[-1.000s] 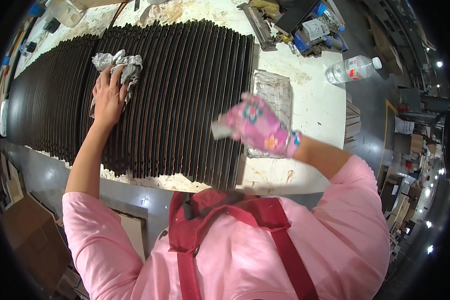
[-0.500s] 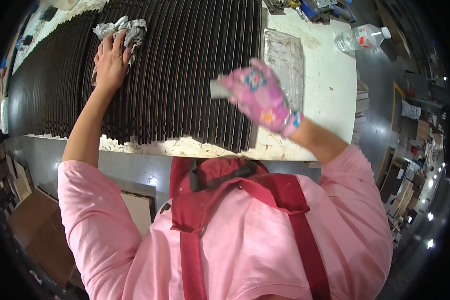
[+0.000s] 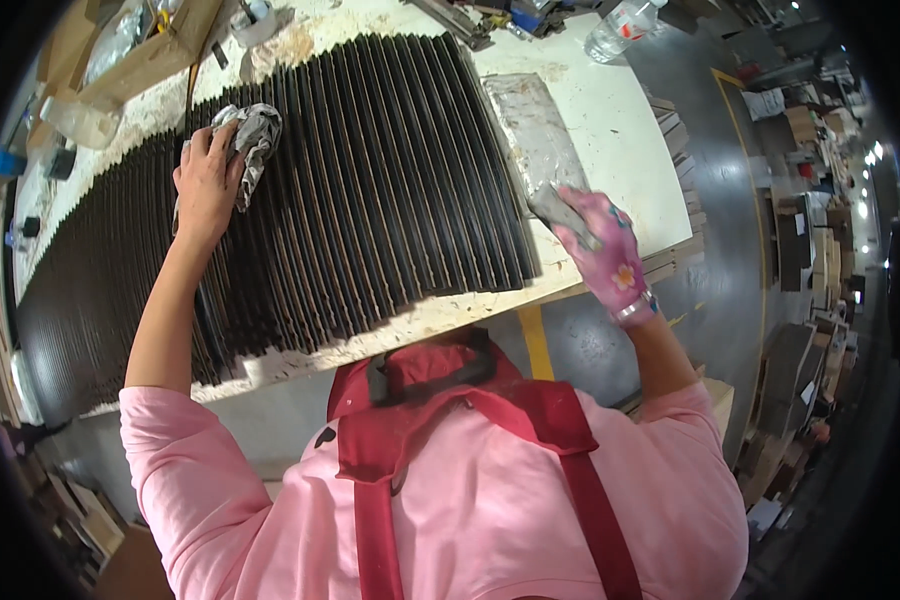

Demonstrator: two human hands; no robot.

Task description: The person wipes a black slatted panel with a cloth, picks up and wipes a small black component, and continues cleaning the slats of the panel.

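Note:
Long dark strips (image 3: 400, 170) with wavy edges lie packed side by side on a white, stained table (image 3: 625, 130). My bare left hand (image 3: 206, 190) rests on the strips at the left, its fingers closed on a crumpled grey-and-white rag (image 3: 260, 135). In a pink flowered glove, my right hand (image 3: 612, 255) grips a flat grey block (image 3: 562, 215); whether it is a sanding block I cannot tell. That hand is just right of the strips, by the table's front right edge. A clear plastic-wrapped flat pack (image 3: 538, 125) lies beyond the block.
A clear plastic bottle (image 3: 620, 35) stands at the far right corner. Tools (image 3: 535, 15) lie along the back. An open cardboard box (image 3: 160, 55) and another bottle (image 3: 80, 122) are at the far left. Stacked boards (image 3: 675, 150) stand past the right edge.
My right hand has moved right with the grey block, from over the strips to the table's right part. My left hand stays on the rag. The whole view has shifted and turned.

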